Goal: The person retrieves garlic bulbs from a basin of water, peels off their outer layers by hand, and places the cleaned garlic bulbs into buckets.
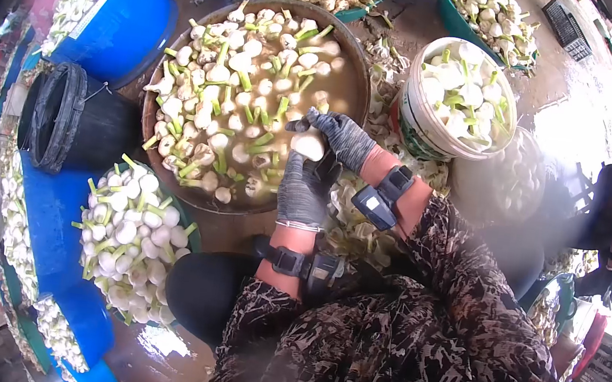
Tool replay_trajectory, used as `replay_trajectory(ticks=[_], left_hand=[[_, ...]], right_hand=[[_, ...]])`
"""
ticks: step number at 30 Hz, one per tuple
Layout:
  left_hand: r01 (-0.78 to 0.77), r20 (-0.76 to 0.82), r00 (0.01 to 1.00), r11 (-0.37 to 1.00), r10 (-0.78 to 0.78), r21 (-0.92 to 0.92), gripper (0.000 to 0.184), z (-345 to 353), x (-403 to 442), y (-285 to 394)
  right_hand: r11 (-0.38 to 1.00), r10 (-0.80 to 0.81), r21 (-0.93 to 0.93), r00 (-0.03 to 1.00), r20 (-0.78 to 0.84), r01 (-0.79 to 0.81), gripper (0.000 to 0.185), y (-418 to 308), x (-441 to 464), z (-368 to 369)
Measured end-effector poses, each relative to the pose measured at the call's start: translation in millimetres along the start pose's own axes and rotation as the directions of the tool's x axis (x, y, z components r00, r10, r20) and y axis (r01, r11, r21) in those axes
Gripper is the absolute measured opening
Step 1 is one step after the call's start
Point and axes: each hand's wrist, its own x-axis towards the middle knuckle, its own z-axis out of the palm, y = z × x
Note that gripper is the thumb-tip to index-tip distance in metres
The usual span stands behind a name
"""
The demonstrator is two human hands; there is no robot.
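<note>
A white garlic bulb [307, 146] is held between my two gloved hands, over the right side of a wide round basin [365, 94] of murky water. My left hand [303, 191] comes from below, its grey glove wrapped round the bulb's lower side. From the right, my right hand [342, 140] is closed at the top of the bulb, near its stem; whether it also holds a tool I cannot make out. Many bulbs with green stems [217, 75] float in the basin, mostly on its left side.
A white bucket [425, 122] of peeled bulbs stands to the right. A heaped pile of clean bulbs [134, 234], a black bucket [98, 125] and blue tubs [123, 24] are at the left. Peelings [363, 229] lie beside the basin. Another person [610, 231] is at far right.
</note>
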Motion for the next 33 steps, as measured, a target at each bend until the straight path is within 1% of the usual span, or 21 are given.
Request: replay_trajectory(ticks=[1,2,3,4,5,6,7,8,10,12,14,15,16,19,22,23,26,28,30,31,33], left_hand=[[-0.225,0.191,0.970,0.849,0.150,0.478,0.045,1.9,-3.0,5.6],[-0.131,0.200,0.976,0.965,0.086,0.226,0.046,-0.5,-2.6,3.6],[-0.014,0.208,0.978,0.999,0.022,-0.041,0.048,2.5,-4.5,4.3],[-0.005,0.216,0.976,0.999,0.013,-0.038,0.048,5.2,-6.6,3.8],[-0.032,0.211,0.977,0.999,0.026,0.022,0.048,6.1,-9.1,4.0],[-0.057,0.206,0.978,0.995,0.039,0.082,0.049,10.3,-12.1,4.2],[-0.109,0.293,0.953,0.991,0.081,0.081,0.048,13.3,-13.1,2.2],[-0.098,0.298,0.952,0.992,0.069,0.083,0.048,16.3,-15.4,-0.6],[-0.191,0.241,0.958,0.973,0.155,0.133,0.050,22.3,-21.0,-5.5],[-0.166,0.236,0.963,0.977,0.132,0.132,0.053,21.2,-20.2,-8.1],[-0.274,0.269,0.937,0.945,0.221,0.181,0.050,24.2,-20.2,-13.5],[-0.278,0.261,0.939,0.939,0.222,0.204,0.049,27.7,-22.8,-15.7],[-0.276,0.270,0.938,0.939,0.216,0.207,0.049,29.7,-24.3,-17.8],[-0.353,0.288,0.927,0.818,0.240,0.454,0.050,32.3,-29.8,-18.8],[-0.389,0.321,0.916,0.724,0.239,0.569,0.050,37.5,-41.2,-18.9],[-0.378,0.282,0.924,0.738,0.259,0.559,0.049,40.0,-45.7,-20.8],[-0.398,0.316,0.916,0.647,0.245,0.650,0.048,47.5,-59.0,-20.6],[-0.417,0.340,0.908,0.596,0.245,0.686,0.050,42.6,-61.1,-24.3],[-0.429,0.360,0.903,0.539,0.235,0.725,0.051,40.9,-66.4,-25.6],[-0.425,0.358,0.904,0.560,0.233,0.711,0.050,42.6,-69.6,-25.5],[-0.278,0.310,0.939,0.862,0.150,0.424,0.048,52.5,-77.5,-28.1]], right_hand=[[1.000,-0.004,-0.001,1.000,-0.003,0.004,0.039,4.7,2.3,-4.9],[0.916,-0.295,-0.275,0.955,0.036,0.294,0.039,11.3,4.6,-11.1],[0.680,-0.537,-0.507,0.830,0.148,0.531,0.040,10.4,1.7,-16.5],[0.679,-0.538,-0.513,0.832,0.138,0.525,0.040,12.0,-5.4,-22.6],[0.771,-0.469,-0.494,0.883,-0.012,0.402,0.039,16.6,-15.8,-27.0],[0.892,-0.299,-0.403,0.936,-0.186,0.204,0.031,2.7,-31.7,-25.4],[0.967,-0.110,-0.254,0.931,-0.349,0.019,0.025,-11.4,-47.9,-23.6],[0.968,-0.105,-0.251,0.927,-0.361,0.012,0.025,-8.0,-59.4,-24.3],[0.937,-0.338,-0.249,0.811,-0.478,0.244,0.021,-3.5,-85.6,-27.9],[0.920,-0.382,-0.285,0.784,-0.490,0.270,0.018,-14.0,-111.0,-25.3],[0.880,-0.424,-0.408,0.786,-0.450,0.242,0.014,-31.1,-130.8,-17.0],[0.825,-0.500,-0.500,0.749,-0.434,0.262,0.012,-32.0,-132.6,-15.7],[0.825,-0.503,-0.501,0.743,-0.442,0.261,0.012,-32.5,-134.3,-15.2],[0.653,-0.615,-0.745,0.667,-0.420,0.133,0.012,-27.6,-135.3,-16.9],[0.605,-0.647,-0.787,0.651,-0.398,0.120,0.011,-29.1,-144.8,-20.8],[0.607,-0.649,-0.785,0.646,-0.401,0.123,0.011,-30.2,-149.6,-21.5],[0.652,-0.619,-0.749,0.652,-0.437,0.118,0.011,-31.8,-166.2,-21.0],[0.662,-0.561,-0.748,0.691,-0.456,0.045,0.012,-32.1,-173.8,-21.5],[0.684,-0.576,-0.722,0.684,-0.447,0.104,0.012,-31.2,-178.0,-22.6],[0.695,-0.596,-0.700,0.677,-0.433,0.163,0.012,-30.7,-179.5,-23.6],[0.746,-0.545,-0.642,0.714,-0.438,0.176,0.013,-29.5,-180.4,-26.6]])
